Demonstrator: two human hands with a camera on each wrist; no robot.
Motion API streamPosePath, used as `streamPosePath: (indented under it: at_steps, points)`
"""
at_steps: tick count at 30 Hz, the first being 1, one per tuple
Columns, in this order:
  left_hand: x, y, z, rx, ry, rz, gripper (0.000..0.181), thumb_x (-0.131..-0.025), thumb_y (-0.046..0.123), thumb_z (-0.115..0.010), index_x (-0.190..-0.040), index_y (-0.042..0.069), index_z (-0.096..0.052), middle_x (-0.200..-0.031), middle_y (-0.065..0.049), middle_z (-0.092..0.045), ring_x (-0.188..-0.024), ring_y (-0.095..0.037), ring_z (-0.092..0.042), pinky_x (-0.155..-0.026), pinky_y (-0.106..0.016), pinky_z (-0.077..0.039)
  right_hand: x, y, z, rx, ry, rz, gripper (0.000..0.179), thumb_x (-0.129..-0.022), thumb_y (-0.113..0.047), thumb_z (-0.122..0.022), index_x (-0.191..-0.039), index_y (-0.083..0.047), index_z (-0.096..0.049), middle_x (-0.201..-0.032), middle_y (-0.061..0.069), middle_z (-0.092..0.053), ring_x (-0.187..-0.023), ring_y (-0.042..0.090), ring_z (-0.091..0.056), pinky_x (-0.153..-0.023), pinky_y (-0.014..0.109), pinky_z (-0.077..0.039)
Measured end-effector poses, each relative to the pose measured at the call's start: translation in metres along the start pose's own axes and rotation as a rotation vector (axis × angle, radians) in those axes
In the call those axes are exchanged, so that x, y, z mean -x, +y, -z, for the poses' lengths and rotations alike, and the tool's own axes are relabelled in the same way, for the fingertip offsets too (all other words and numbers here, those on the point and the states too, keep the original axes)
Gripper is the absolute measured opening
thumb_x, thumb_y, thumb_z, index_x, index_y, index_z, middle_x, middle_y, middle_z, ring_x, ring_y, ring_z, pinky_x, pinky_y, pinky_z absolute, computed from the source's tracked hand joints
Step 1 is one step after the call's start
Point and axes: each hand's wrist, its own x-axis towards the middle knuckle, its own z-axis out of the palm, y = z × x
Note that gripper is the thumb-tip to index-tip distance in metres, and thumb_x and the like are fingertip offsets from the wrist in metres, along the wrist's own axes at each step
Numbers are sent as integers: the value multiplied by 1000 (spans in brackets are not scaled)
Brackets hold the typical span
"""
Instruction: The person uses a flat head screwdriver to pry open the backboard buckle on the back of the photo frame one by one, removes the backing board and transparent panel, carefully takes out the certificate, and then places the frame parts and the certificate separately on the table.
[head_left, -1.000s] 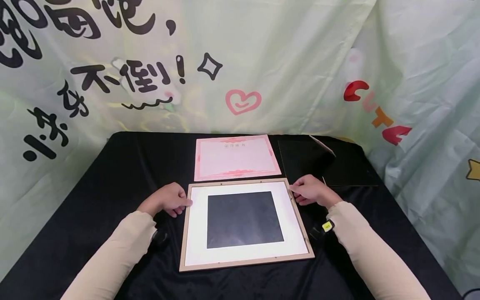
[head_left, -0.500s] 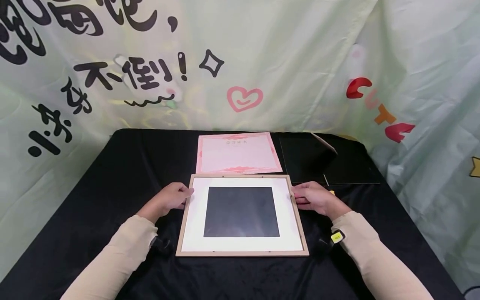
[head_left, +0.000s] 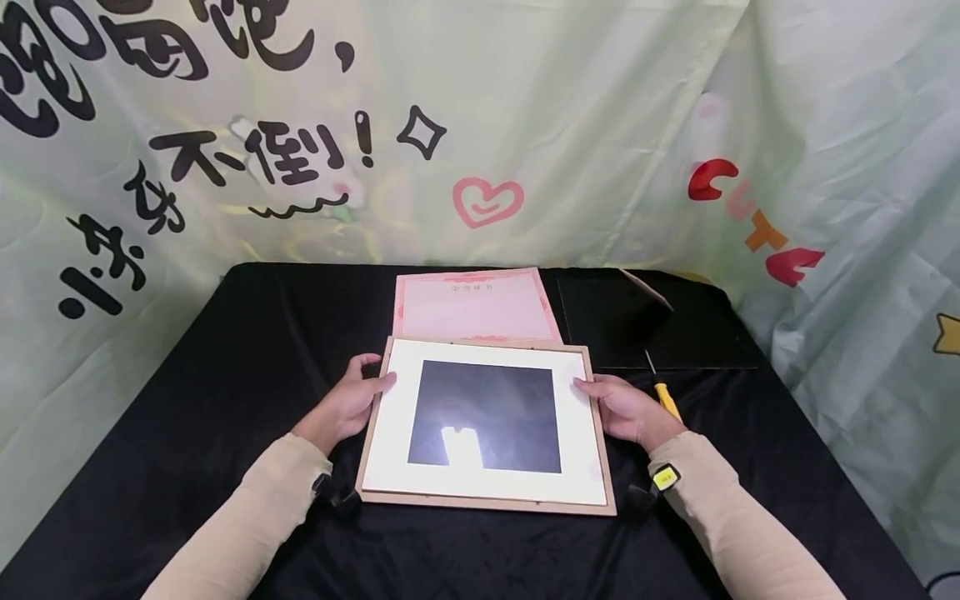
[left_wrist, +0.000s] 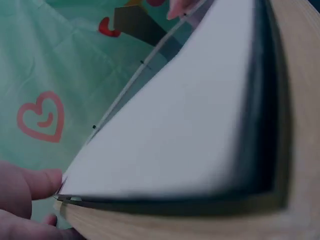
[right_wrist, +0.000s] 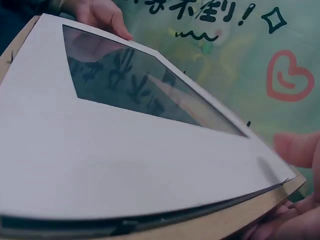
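Observation:
A light wooden picture frame (head_left: pixel 489 503) is held up in front of me, tilted, with a white mat (head_left: pixel 487 355) inside and a dark window (head_left: pixel 483 408) at its middle reflecting a bright patch. My left hand (head_left: pixel 348 406) grips the left side, thumb over the front edge. On the opposite side my right hand (head_left: pixel 628 410) holds it too, its thumb lying on the mat. The left wrist view shows a gap between the white mat (left_wrist: pixel 170 130) and the wood near me. Fingers behind the frame are mostly hidden.
Behind the frame lies a pink-bordered certificate (head_left: pixel 476 310), partly covered by it. A screwdriver (head_left: pixel 665 400) with a yellow handle lies beyond my right hand. At the back right is a black panel (head_left: pixel 705 346) with a thin flap (head_left: pixel 647 289) sticking up.
The frame has risen and tilted, now overlapping the certificate's lower edge. Both hands have shifted their hold, with thumbs now over the front. More of the screwdriver shows.

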Motion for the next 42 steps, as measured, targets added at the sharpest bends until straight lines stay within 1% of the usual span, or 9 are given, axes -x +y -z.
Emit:
streamPosePath:
  at_steps: [6,12,17,22,25,30,32,36,42]
  points:
    - [0,2,0,-30,-37,-40,50,-100,11,-53,-142,5,-26,-121,-21,-52,-93,-19,-63,-79,-30,-53,-2,3,2,-126,-31,6,29,-106,-20,-39,-99,-9,-65,-93,5,-73,-86,15,-70,-76,31,-56]
    - [3,3,-1,-60,-33,-32,57,-100,11,-53,-148,5,-24,-128,-25,-51,-98,-22,-64,-80,-32,-54,-4,1,1,-180,-56,0,32,-106,-25,-38,-100,-10,-66,-94,5,-72,-87,15,-69,-77,31,-55]
    - [4,2,-3,-41,-19,-30,58,-99,9,-54,-148,-2,-24,-132,-28,-48,-101,-22,-63,-82,-32,-54,-5,3,0,-265,-109,11,39,-107,-21,-32,-100,-8,-67,-94,7,-73,-88,17,-70,-76,31,-56]
    - [4,2,-5,-74,29,-38,47,-98,7,-55,-138,-11,-38,-126,-24,-51,-100,-19,-60,-81,-25,-52,-4,7,1,-241,-126,36,29,-106,-14,-36,-103,-5,-64,-96,10,-72,-89,19,-70,-77,33,-57]
    - [5,2,-7,-109,51,-46,43,-97,6,-57,-134,-11,-42,-125,-22,-50,-105,-23,-56,-82,-24,-51,-4,9,3,-207,-157,72,22,-106,-11,-36,-109,-4,-57,-98,11,-71,-91,20,-70,-78,34,-57]
    - [5,4,-11,-161,79,-52,48,-96,8,-59,-137,-6,-39,-130,-22,-45,-113,-30,-51,-87,-27,-49,-2,12,6,-192,-218,158,17,-105,-4,-32,-119,-3,-42,-103,12,-69,-95,21,-68,-80,34,-56]
    - [6,5,-12,-174,86,-53,49,-96,9,-60,-138,-6,-39,-130,-22,-45,-111,-29,-53,-87,-28,-50,-2,14,8,-208,-258,189,19,-105,-2,-30,-120,-3,-42,-105,13,-69,-96,21,-68,-81,34,-56]
    - [7,7,-11,-182,84,-46,48,-97,14,-61,-136,-8,-42,-119,-20,-53,-95,-22,-62,-78,-28,-54,-1,17,11,-243,-329,217,24,-105,0,-28,-122,-5,-44,-108,14,-68,-99,23,-68,-83,35,-55]
    - [12,7,-7,-231,-8,-15,37,-99,18,-56,-122,-11,-54,-94,-13,-67,-79,-19,-67,-70,-31,-56,-2,15,12,-212,-298,185,27,-106,-3,-26,-119,-5,-50,-106,12,-69,-97,21,-68,-82,34,-55]
